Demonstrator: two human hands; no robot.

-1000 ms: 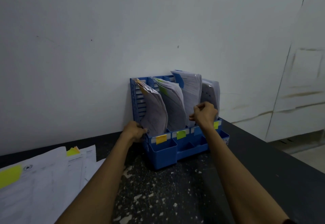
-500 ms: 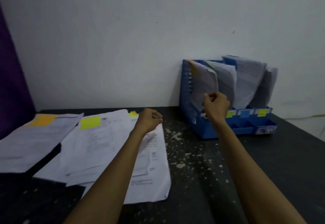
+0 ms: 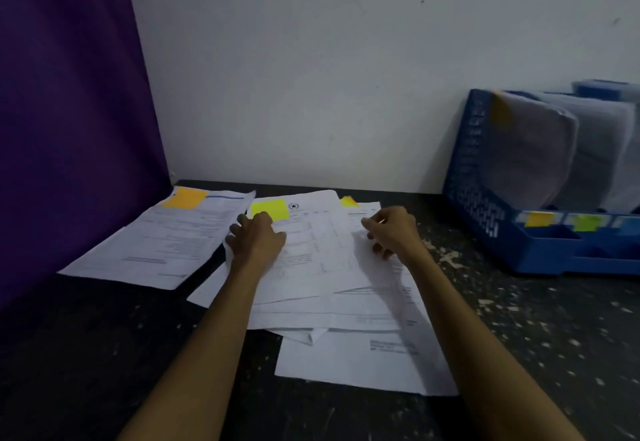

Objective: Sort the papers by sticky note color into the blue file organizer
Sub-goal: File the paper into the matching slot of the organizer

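Left hand (image 3: pixel 258 239) flat, fingers spread, resting on top white printed sheet (image 3: pixel 318 250) of the loose pile, fingertips touching its lime-yellow sticky note (image 3: pixel 273 208); right hand (image 3: pixel 391 232) curled at that sheet's right edge, grip not discernible. Round star emblem (image 3: pixel 293 206) heads the sheet; print unreadable. Blue slotted plastic file organizer (image 3: pixel 478 191) stands well to the right, filed papers (image 3: pixel 533 156) upright inside.

Office-type paperwork station. A dark, white-flecked table (image 3: pixel 519 336) abuts a plain white wall (image 3: pixel 311 76). Printed forms (image 3: pixel 329 267), tagged with an orange sticky note (image 3: pixel 185 198) and a yellow-green sticky note (image 3: pixel 272 208), lie spread at 12 o'clock. A blue file organizer (image 3: pixel 485 198), holding upright sheaves of paper behind colour-labelled slots, stands at 2 o'clock against the wall. A purple surface (image 3: pixel 69 111), cloth or panel undetermined, closes the 9 o'clock side.
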